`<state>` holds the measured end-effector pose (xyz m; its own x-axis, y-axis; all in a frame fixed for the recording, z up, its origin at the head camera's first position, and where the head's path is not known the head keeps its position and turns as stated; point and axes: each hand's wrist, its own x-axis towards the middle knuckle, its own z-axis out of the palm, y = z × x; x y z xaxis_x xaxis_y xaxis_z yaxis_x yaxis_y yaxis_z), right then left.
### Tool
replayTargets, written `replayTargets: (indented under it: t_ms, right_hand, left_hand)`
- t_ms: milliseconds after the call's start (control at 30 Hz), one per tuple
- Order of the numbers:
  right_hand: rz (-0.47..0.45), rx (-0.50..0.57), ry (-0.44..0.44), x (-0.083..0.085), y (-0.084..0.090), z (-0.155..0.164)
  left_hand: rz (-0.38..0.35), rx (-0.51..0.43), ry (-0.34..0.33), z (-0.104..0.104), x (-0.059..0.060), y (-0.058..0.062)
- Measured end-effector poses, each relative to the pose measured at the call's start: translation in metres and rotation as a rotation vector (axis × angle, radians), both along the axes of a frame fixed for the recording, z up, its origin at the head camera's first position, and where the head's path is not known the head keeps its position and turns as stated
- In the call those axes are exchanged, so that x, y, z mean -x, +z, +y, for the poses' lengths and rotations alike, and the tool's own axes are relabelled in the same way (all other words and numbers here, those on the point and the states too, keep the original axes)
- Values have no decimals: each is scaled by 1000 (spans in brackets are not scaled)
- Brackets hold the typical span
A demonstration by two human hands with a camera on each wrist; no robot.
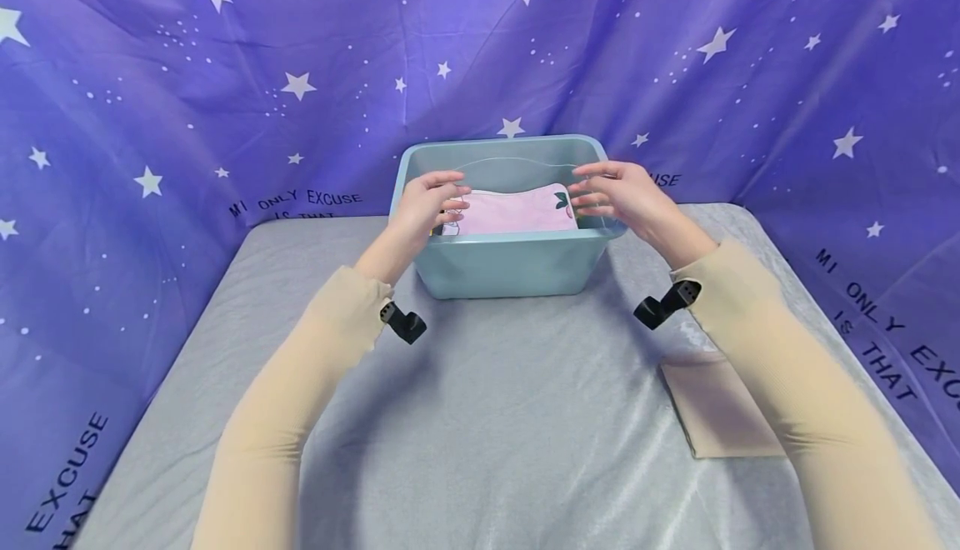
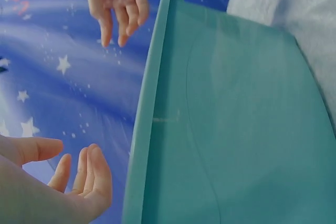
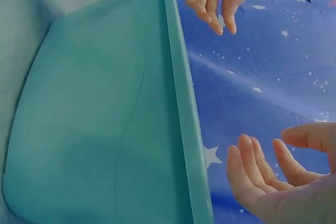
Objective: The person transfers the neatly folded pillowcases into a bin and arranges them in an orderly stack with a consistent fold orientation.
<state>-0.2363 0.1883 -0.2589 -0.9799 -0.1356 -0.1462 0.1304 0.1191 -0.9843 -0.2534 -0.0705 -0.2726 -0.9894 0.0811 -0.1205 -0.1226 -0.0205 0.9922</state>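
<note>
Two hands hover over a light blue plastic tub (image 1: 510, 267) at the far middle of the grey sheet (image 1: 480, 417). Left hand (image 1: 431, 200) and right hand (image 1: 618, 193) hold nothing, fingers loose and spread. One folded pink cloth (image 1: 513, 211) lies inside the tub, between them.

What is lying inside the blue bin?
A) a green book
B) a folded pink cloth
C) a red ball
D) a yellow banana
B: in the head view a folded pink cloth lies inside the blue bin, between the left hand and the right hand, which are both above the bin's rim.
</note>
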Motion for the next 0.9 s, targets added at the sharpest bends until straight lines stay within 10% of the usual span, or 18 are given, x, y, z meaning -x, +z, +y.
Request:
replayTargets:
  t_ms: [900]
  right_hand:
    - [349,-276,65,-59,-17,27]
  left_hand:
    - [234,25,-113,29,-63,-16]
